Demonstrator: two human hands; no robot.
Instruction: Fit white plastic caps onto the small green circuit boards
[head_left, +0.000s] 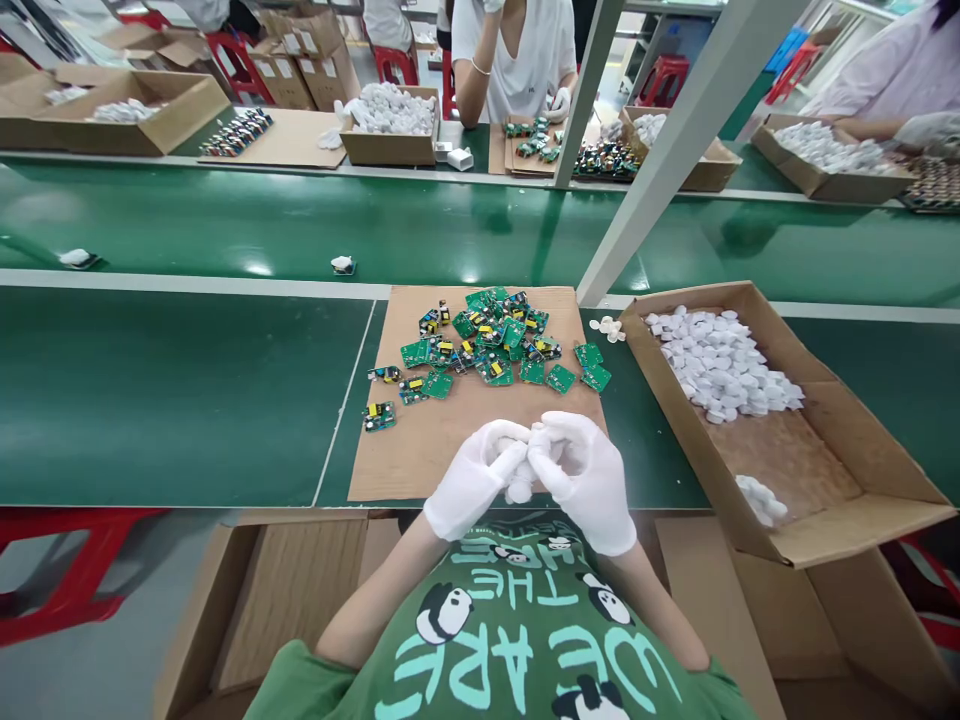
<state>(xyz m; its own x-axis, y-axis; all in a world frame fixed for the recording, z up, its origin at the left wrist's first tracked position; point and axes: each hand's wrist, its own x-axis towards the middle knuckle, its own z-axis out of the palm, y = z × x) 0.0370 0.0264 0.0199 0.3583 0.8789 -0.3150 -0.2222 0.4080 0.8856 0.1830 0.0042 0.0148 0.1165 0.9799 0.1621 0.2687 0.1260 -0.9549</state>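
My left hand (474,480) and my right hand (589,485), both in white gloves, meet over the front edge of a cardboard sheet (420,465). Fingers of both are closed in a pinch, tip to tip. Whatever lies between them is white like the gloves, so I cannot make out its kind. Just beyond my hands, a loose pile of small green circuit boards (514,333) with yellow and black components lies on the cardboard. A single circuit board (379,416) sits apart at the sheet's left side.
To the right stands an open carton (825,460) with many small white plastic parts (727,365) and a white glove-like bundle (761,500). A slanted metal post (675,140) rises behind the boards. Across the green conveyor belt (420,225), a co-worker (517,60) sits among cartons.
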